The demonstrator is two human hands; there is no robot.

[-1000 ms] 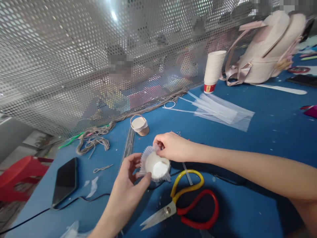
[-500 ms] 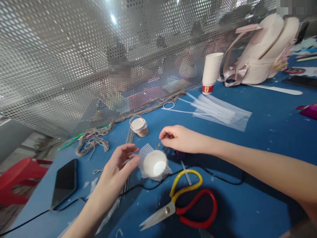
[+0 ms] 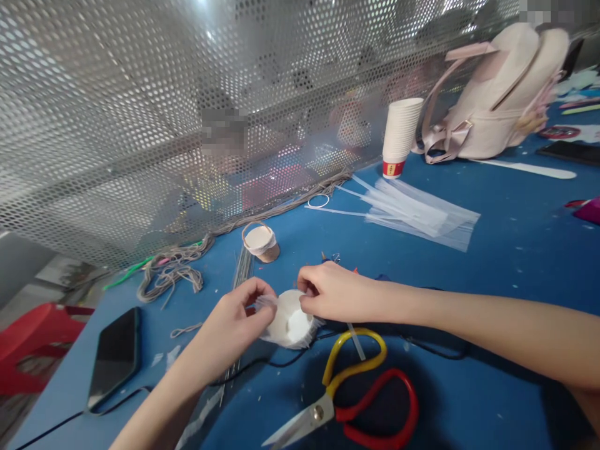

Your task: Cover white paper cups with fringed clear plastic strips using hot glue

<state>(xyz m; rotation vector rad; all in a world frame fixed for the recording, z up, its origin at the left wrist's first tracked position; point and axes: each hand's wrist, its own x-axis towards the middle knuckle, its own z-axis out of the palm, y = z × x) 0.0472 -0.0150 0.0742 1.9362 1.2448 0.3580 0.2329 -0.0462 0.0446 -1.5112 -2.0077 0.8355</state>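
Observation:
A white paper cup [image 3: 291,322] with sheer pleated mesh around its outside sits on the blue table in front of me. My left hand [image 3: 248,309] is closed, thumb and fingers pinching the mesh at the cup's left rim. My right hand [image 3: 323,290] is also closed, its fingertips at the right rim; the exact grip is partly hidden. Below the cup lie scissors [image 3: 323,409] with one yellow and one red handle, blades pointing left. Beyond my hands stands a small cup basket [image 3: 262,242] with a thin handle and a brown lower part.
Sheer strips [image 3: 412,212] lie right of centre, beside stacked paper cups [image 3: 400,137] and a pale backpack [image 3: 497,106]. Grey cord [image 3: 173,278] runs along the perforated metal screen [image 3: 117,125]. A phone [image 3: 115,356] lies at left; a black cable [image 3: 257,362] crosses the table.
Both hands have come in to the cup: my left fingers closed on its left side, and my right hand moved down onto the right rim. A partly hidden dark blue object now shows behind my right hand.

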